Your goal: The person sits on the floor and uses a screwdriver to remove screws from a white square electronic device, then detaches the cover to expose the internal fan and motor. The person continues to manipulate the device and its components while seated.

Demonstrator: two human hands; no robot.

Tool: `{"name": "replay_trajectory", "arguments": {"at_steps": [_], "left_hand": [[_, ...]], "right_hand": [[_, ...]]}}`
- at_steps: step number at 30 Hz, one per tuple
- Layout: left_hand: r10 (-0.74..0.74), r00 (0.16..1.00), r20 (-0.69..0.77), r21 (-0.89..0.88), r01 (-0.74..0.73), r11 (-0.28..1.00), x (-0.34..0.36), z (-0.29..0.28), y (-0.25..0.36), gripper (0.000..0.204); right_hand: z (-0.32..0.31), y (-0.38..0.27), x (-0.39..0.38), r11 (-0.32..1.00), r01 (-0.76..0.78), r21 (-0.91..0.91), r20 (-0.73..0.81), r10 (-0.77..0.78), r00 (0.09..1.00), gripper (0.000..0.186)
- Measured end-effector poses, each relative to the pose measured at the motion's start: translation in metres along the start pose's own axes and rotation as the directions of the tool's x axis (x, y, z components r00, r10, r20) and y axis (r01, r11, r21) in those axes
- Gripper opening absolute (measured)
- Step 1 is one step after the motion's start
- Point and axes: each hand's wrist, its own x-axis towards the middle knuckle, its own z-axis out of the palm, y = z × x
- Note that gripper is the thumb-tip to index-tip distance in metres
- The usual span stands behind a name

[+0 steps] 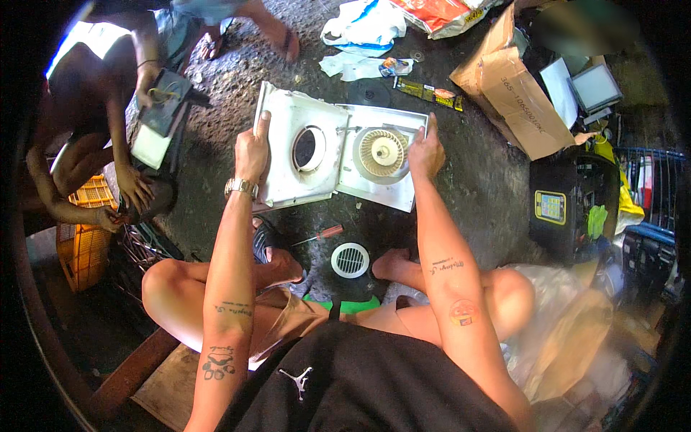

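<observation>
A white plastic fan housing (288,169) lies opened out like a book between my hands. Its left half has a round opening with a dark rim. Seated in the right half is a cream blower wheel (383,153). My left hand (251,153) grips the outer left edge, thumb pointing up along it. At the outer right edge, my right hand (426,153) is closed on the other half, its thumb over the face. Nearer to me on the ground are a screwdriver (320,235) with a reddish handle and a round white vent grille (350,260).
Another person's hand (135,189) works at the left, by an orange plastic crate (80,248). A cardboard box (512,101) stands at the far right, near a black bin (554,230). Plastic bags (363,29) lie at the back. Clear plastic sheeting (561,317) is beside my right knee.
</observation>
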Motion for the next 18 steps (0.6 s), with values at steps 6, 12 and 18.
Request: {"name": "replay_trajectory", "arguments": {"at_steps": [6, 12, 18], "left_hand": [[0.048, 0.998, -0.027, 0.018, -0.048, 0.999, 0.014, -0.002, -0.009, 0.086], [0.017, 1.0, -0.014, 0.044, -0.017, 0.999, 0.006, -0.005, -0.004, 0.085], [0.012, 1.0, 0.017, 0.133, -0.014, 0.991, -0.007, -0.006, 0.003, 0.079]], "right_hand": [[0.001, -0.015, 0.0, 0.996, -0.018, 0.083, -0.007, 0.019, 1.0, 0.053], [0.0, -0.018, -0.004, 0.991, -0.086, 0.101, 0.033, 0.083, 0.996, 0.043], [0.005, 0.003, -0.008, 0.977, -0.018, 0.213, -0.072, 0.034, 0.997, 0.041]]}}
